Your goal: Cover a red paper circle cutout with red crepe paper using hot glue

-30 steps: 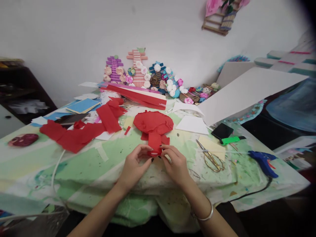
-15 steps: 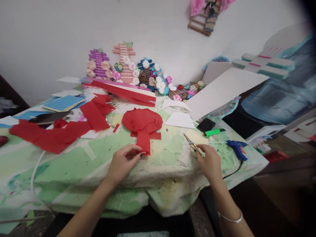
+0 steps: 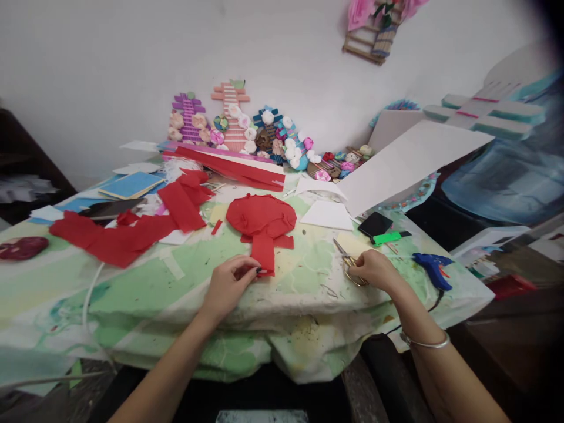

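Observation:
A red paper-covered piece [image 3: 261,216], with a rounded body and a strip hanging down from it, lies flat mid-table. My left hand [image 3: 229,284] has thumb and fingers pinched together at the lower left end of the red strip [image 3: 263,252]. Farther right, gold-handled scissors [image 3: 351,265] rest on the tablecloth, their points toward the back left. My right hand [image 3: 374,268] is closed, with its fingertips at the scissors' handles; part of its grip is hidden. Near the left hand is a pale scrap strip [image 3: 173,265].
Crumpled red paper [image 3: 121,238] spreads over the table's left side. Right of the hands are a blue glue gun [image 3: 433,270] with its cord, a green-cased tool [image 3: 388,238] and a black square item [image 3: 374,224]. White board pieces [image 3: 326,215] and flower-decorated crafts [image 3: 233,120] stand behind.
My right hand has shifted slightly at the scissors, so more of their handles shows. The left hand stays at the red strip. The whole view has swung a little to the left.

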A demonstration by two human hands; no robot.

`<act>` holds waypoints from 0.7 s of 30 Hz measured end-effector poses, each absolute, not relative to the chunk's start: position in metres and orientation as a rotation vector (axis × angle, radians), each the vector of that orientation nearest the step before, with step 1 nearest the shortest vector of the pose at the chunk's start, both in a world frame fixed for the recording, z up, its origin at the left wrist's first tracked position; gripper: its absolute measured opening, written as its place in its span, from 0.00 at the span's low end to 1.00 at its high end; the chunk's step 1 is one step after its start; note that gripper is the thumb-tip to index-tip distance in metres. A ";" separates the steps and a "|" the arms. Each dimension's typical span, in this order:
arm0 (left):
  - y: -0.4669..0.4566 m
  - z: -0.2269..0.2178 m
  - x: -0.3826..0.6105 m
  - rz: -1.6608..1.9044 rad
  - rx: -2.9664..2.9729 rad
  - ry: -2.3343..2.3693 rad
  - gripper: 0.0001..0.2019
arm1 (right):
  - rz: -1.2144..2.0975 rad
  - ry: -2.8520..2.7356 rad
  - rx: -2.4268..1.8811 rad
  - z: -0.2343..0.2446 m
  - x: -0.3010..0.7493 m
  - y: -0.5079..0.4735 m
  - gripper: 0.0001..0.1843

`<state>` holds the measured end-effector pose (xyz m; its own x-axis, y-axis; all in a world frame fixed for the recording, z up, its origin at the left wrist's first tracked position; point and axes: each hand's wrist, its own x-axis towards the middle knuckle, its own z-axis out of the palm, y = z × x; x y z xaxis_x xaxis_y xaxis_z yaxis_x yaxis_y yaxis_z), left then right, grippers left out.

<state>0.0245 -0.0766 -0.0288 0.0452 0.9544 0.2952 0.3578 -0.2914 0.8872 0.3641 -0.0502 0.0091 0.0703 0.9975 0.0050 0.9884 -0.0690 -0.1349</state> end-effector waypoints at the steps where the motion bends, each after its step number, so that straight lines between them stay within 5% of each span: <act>1: -0.077 -0.028 0.025 1.242 1.709 1.325 0.07 | 0.145 -2.079 -2.221 0.010 0.362 -0.050 0.11; 7: -0.078 -0.022 0.026 1.176 1.651 1.308 0.07 | 0.193 -2.133 -2.137 0.012 0.352 -0.059 0.05; 13: -0.073 -0.017 0.019 1.080 1.860 1.326 0.05 | 0.433 -2.249 -1.828 0.016 0.348 -0.077 0.26; 17: -0.066 -0.017 0.015 1.026 2.071 1.282 0.06 | 0.519 -2.352 -1.533 0.020 0.331 -0.090 0.15; 21: -0.062 -0.017 0.015 0.960 2.099 1.223 0.08 | 0.435 -2.456 -1.350 0.016 0.310 -0.089 0.17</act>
<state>0.0147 -0.0616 -0.0171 0.3399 0.8865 0.3140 0.5151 -0.4548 0.7265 0.3105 -0.0886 0.0160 -0.5111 0.8514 0.1180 0.7592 0.5115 -0.4025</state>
